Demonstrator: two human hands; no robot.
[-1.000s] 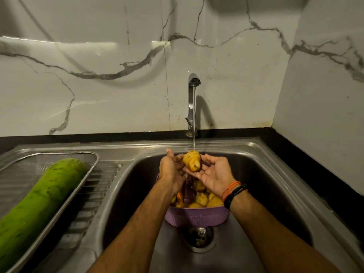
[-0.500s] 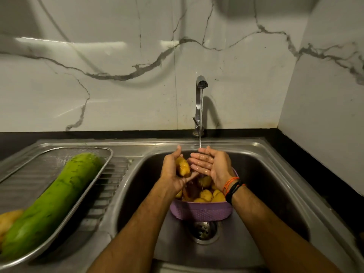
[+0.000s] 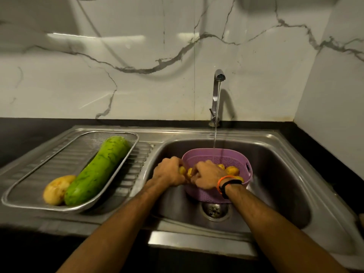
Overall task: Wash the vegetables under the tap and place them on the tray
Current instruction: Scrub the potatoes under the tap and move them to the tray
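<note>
Both hands were down at the near-left rim of the purple perforated basket, which sat in the sink basin above the drain. The left hand was curled around a small yellow potato right at the basket's left rim — only a sliver of it showed between the fingers. The right hand, with an orange thread and a black band on its wrist, reached into the basket with its fingers bent down among the potatoes; whether it had hold of one could not be told from this angle. More yellow potatoes lay inside the basket toward its right side.

Water ran in a thin stream from the steel tap at the back edge of the sink and fell onto the basket's far rim, clear of both hands.

On the ribbed drainboard left of the basin sat the steel mesh tray. A long green bottle gourd lay diagonally in it, from the far right corner toward the near edge — and one larger potato rested against the gourd's near end, on its left.
</note>
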